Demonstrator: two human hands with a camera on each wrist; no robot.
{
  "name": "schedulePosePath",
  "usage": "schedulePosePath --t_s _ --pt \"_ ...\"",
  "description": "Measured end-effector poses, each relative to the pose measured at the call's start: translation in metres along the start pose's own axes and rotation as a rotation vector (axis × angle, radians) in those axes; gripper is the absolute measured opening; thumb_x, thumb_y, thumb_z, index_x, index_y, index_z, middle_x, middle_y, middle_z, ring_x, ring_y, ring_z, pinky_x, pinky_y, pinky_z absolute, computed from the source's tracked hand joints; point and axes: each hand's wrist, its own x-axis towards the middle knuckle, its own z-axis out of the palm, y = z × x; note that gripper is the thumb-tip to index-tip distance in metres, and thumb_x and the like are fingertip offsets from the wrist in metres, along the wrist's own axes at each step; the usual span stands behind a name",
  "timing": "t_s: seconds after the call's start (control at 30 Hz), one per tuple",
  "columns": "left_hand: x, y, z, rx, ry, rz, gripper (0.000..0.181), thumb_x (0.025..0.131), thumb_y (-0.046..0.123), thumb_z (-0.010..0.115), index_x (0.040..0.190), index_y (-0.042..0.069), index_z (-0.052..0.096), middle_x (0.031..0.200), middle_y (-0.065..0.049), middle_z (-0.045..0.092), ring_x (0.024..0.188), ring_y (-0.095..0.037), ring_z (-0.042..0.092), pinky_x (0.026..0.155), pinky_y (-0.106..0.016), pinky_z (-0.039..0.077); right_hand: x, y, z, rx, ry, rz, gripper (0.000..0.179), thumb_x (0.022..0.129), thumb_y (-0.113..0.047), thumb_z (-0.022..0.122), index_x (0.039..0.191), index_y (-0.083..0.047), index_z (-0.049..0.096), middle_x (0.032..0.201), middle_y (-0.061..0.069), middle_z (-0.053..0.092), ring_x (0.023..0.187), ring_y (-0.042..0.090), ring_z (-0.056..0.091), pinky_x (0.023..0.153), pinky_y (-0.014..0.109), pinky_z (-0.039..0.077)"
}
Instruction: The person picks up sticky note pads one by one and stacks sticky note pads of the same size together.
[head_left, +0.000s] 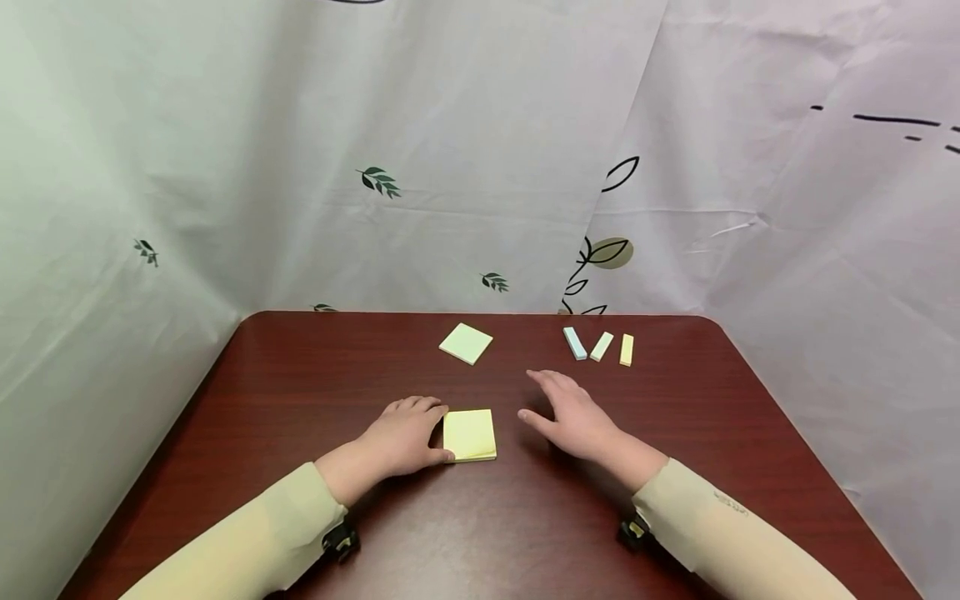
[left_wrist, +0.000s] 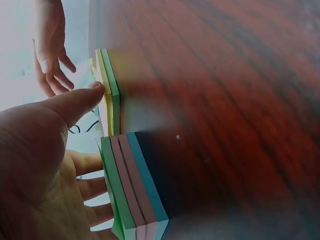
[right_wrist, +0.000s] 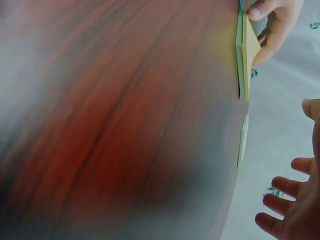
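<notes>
A yellow sticky note pad (head_left: 470, 433) lies on the table, on top of a green pad (left_wrist: 116, 107) that shows in the left wrist view. With thumb and forefinger at its left corners, my left hand (head_left: 405, 437) holds the yellow pad. Under that hand, hidden in the head view, is a stack of green, pink and blue sticky note pads (left_wrist: 132, 180); the other fingers lie behind it. My right hand (head_left: 581, 423) hovers to the right of the yellow pad, fingers spread and touching nothing.
A pale green sticky pad (head_left: 466, 343) lies farther back. Toward the back right are three narrow note strips: blue (head_left: 574, 342), pale green (head_left: 602, 346) and yellow (head_left: 626, 350). White curtains stand along the sides and back of the dark red table (head_left: 450, 533).
</notes>
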Motion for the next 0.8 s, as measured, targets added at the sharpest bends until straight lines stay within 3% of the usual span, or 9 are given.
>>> schedulePosePath --t_s 0.37,0.8 --pt "0.006 -0.001 -0.002 -0.002 -0.005 0.016 0.081 0.076 0.057 0.079 0.134 0.003 0.059 0.134 -0.012 0.055 0.13 -0.035 0.046 0.107 -0.053 0.034 -0.007 0.015 -0.002 -0.032 0.037 -0.009 0.072 0.095 -0.052 0.06 0.151 -0.012 0.04 0.151 0.013 0.041 0.141 0.031 0.034 0.111 0.056 0.03" --pt "0.011 -0.002 -0.004 -0.007 -0.029 0.003 0.079 0.074 0.056 0.081 0.131 0.006 0.061 0.13 -0.009 0.055 0.127 -0.034 0.047 0.105 -0.051 0.035 -0.007 0.021 -0.002 -0.038 0.037 -0.02 0.074 0.094 -0.052 0.061 0.151 -0.01 0.04 0.15 0.013 0.042 0.141 0.031 0.035 0.111 0.055 0.03"
